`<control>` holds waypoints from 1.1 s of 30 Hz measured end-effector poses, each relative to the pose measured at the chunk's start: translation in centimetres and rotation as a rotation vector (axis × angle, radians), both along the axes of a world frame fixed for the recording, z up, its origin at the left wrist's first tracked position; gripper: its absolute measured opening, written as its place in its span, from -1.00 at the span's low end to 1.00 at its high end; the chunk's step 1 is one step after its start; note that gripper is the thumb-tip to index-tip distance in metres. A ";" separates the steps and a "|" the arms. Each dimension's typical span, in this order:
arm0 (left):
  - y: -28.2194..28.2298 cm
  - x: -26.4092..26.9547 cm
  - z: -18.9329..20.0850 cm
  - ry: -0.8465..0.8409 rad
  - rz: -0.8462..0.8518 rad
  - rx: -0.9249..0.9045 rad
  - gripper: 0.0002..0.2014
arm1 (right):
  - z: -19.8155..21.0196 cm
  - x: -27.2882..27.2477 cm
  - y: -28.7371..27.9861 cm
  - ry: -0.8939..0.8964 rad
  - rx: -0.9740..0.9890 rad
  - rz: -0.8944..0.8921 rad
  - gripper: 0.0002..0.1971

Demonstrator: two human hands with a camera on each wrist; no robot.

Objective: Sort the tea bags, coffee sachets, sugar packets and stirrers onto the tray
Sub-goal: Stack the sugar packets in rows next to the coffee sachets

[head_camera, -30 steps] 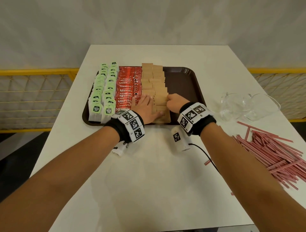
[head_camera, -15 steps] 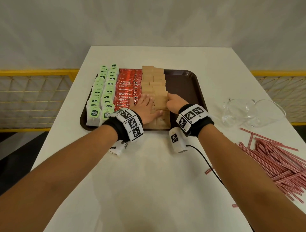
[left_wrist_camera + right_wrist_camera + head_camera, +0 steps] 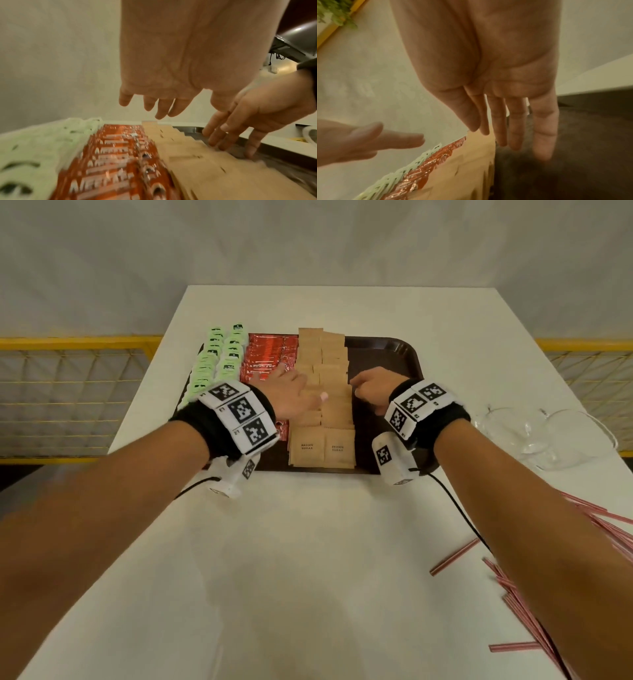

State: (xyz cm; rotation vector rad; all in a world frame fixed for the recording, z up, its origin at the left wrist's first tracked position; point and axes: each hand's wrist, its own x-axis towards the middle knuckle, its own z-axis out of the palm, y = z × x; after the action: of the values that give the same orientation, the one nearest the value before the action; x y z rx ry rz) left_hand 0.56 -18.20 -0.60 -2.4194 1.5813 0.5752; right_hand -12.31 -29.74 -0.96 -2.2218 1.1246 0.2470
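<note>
On the brown tray (image 3: 394, 350) lie rows of green tea bags (image 3: 219, 361), red coffee sachets (image 3: 267, 361) and brown sugar packets (image 3: 325, 412). My left hand (image 3: 294, 393) hovers over the seam between sachets and sugar, fingers relaxed and holding nothing; the left wrist view shows the left hand (image 3: 154, 106) clear above the packets. My right hand (image 3: 364, 392) stands at the right edge of the sugar rows. In the right wrist view its straight fingers (image 3: 513, 128) point down beside the sugar packets (image 3: 467, 169) towards the bare tray (image 3: 565, 162). Red-striped stirrers (image 3: 603, 529) lie loose on the table at the right.
Two clear glass bowls (image 3: 548, 433) stand on the white table (image 3: 308, 577) right of the tray. A few stray stirrers (image 3: 454, 556) lie near my right forearm. A yellow railing (image 3: 75, 342) runs behind the table on both sides. The tray's right strip holds nothing.
Both hands have slid farther up the sugar rows. The left hand has lifted off the packets it lay flat on. The camera has come closer and tilted.
</note>
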 end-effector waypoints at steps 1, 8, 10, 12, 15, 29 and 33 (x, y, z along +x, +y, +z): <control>-0.3 0.6 0.5 -0.004 -0.016 -0.019 -0.28 | 0.3 0.2 -0.4 -0.001 -0.024 0.011 -0.60; -5.2 2.1 1.0 -0.089 -0.039 0.025 -0.57 | 0.0 4.3 -2.5 0.022 -0.137 0.124 -0.56; -6.6 2.0 0.3 -0.147 -0.096 0.121 -0.63 | -0.8 5.4 -2.9 0.084 -0.159 0.170 -0.57; -7.5 2.1 -0.4 -0.173 -0.148 0.168 -0.68 | -1.5 6.1 -3.3 0.164 -0.213 0.185 -0.60; -7.8 1.9 -0.9 -0.226 -0.203 0.236 -0.65 | -2.1 6.3 -3.7 0.203 -0.269 0.183 -0.62; -6.9 1.4 -2.8 -0.075 -0.094 0.092 -0.47 | -2.6 6.2 -4.5 0.043 -0.110 -0.037 -0.56; -6.8 1.0 -2.9 -0.066 -0.080 0.042 -0.49 | -2.6 5.8 -5.0 -0.042 -0.042 -0.122 -0.53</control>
State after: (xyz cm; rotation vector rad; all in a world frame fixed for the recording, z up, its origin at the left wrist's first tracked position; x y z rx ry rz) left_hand 1.61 -25.01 -3.50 -2.3086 1.6136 0.5044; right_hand -6.52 -34.72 -3.60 -2.1752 1.2473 0.1264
